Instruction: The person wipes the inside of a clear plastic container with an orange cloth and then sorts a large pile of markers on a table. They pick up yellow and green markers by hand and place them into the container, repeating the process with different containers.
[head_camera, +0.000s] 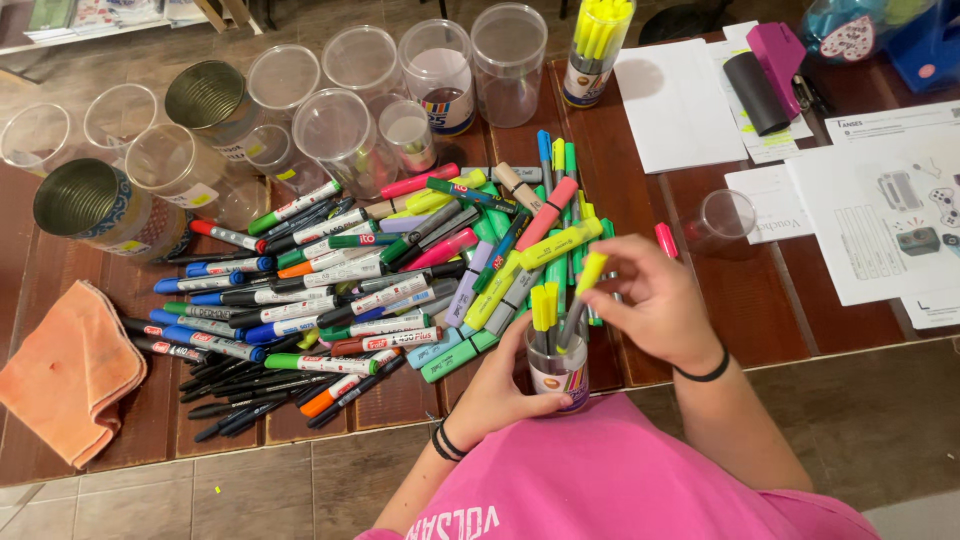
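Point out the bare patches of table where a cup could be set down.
Bare wood lies between the pile of markers and the small empty cup, and below that cup along the table edge. A narrower strip separates the orange cloth from the pile. The containers behind are crowded.

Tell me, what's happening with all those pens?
A person in a pink shirt sits at a wooden table with a big pile of markers on it. The left hand holds a small clear cup with a few yellow highlighters standing in it. The right hand holds another yellow highlighter with its tip in the cup. Empty jars and tins stand behind the pile, one jar is already full of yellow highlighters, and an orange cloth lies at the left.
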